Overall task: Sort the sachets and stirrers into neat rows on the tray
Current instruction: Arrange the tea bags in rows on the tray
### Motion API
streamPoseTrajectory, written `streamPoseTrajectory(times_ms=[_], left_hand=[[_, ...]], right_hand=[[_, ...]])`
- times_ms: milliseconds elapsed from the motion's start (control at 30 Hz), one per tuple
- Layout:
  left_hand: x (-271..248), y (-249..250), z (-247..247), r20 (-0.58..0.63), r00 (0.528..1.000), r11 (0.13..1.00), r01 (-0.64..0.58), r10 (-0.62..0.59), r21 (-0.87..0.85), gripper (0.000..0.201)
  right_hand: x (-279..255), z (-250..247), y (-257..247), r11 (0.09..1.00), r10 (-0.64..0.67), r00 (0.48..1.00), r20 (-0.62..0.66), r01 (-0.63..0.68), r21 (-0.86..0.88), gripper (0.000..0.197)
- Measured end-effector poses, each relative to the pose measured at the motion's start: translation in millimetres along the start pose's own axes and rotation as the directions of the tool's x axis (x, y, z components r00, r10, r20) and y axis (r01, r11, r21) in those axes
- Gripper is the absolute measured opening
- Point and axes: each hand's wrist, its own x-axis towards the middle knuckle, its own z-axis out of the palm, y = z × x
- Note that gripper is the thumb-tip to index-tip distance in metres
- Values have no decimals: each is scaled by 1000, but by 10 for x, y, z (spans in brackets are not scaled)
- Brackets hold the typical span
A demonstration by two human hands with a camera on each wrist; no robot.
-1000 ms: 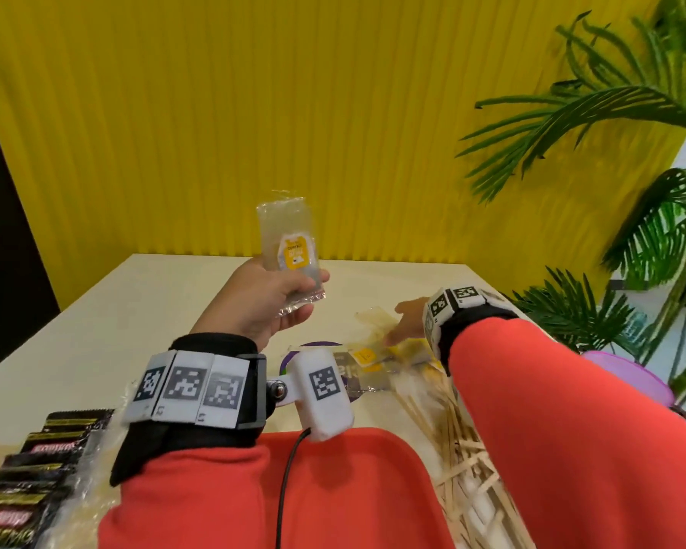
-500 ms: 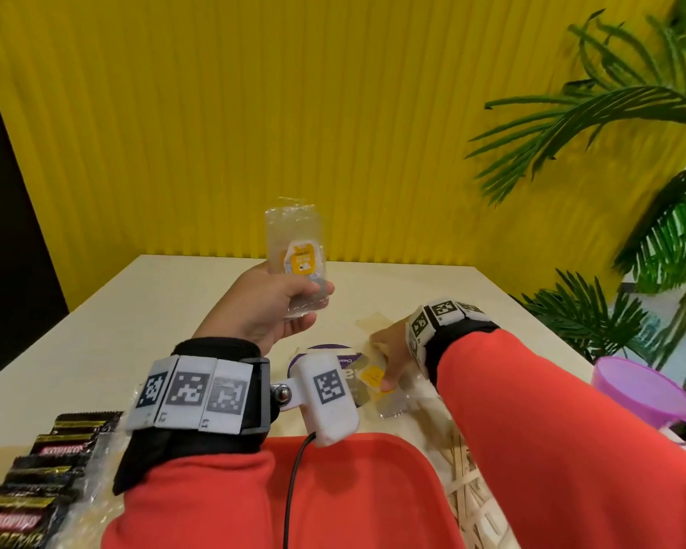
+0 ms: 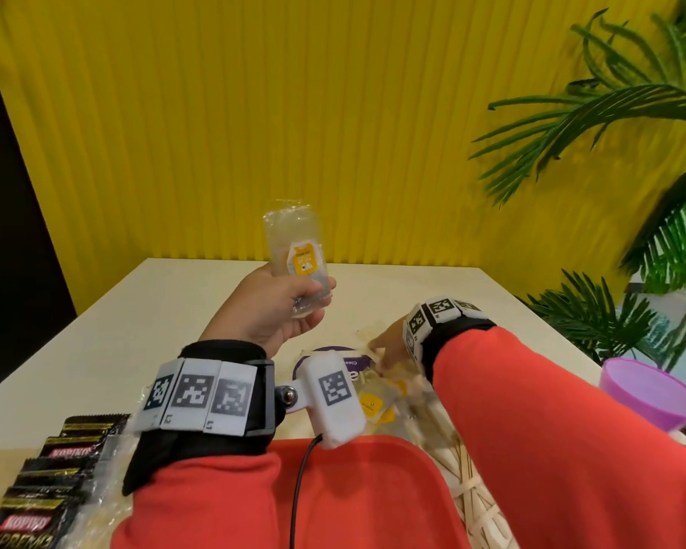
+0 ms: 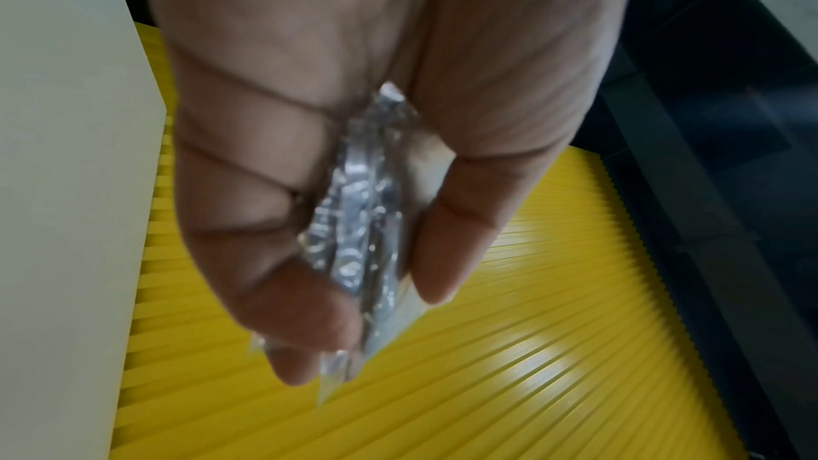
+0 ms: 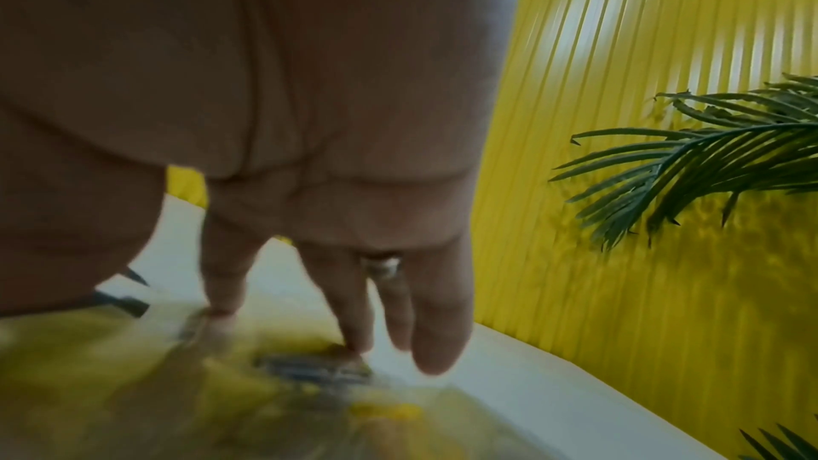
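Observation:
My left hand (image 3: 313, 299) is raised above the table and grips a small stack of clear sachets (image 3: 294, 247) with yellow labels, standing upright. In the left wrist view the stack (image 4: 367, 222) is pinched edge-on between thumb and fingers. My right hand (image 3: 381, 350) reaches down to loose clear sachets (image 3: 373, 402) lying on the table past the red tray (image 3: 373, 489). In the blurred right wrist view its straight fingers (image 5: 354, 310) touch a sachet (image 5: 310, 368). Wooden stirrers (image 3: 476, 497) lie in a heap right of the tray, partly under my right sleeve.
Black coffee sachets (image 3: 36, 489) lie in a row at the near left on clear wrap. A purple cup (image 3: 650, 394) stands at the right table edge. A yellow ribbed wall and palm leaves (image 3: 595, 112) close the far and right sides.
My right hand has drawn leftward and nearer over the loose sachets. My left hand keeps its grip on the stack and has barely moved.

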Motion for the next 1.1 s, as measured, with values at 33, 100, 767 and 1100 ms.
streamPoseTrajectory(times_ms=[33,100,767,1100], left_hand=[[4,-4,-5,1,1000,1000,3,-3,0,19],[6,-13,-11,5,1000,1000,10,-10,2,20],[40,-23,-73,12,1000,1000,0,0,-19,19],[93,-94,11,-30,999,998,17,-19,-68,25]], right_hand=[[11,-14,-8,1000,14,1000,14,-14,-3,65],[-201,-57,-27,1000,10,1000,19,-10,-7,63],[-665,-149,46,965,104,990,-90,-79,251,60],[-1807,-687,86,696,61,896,-440,277,662,17]])
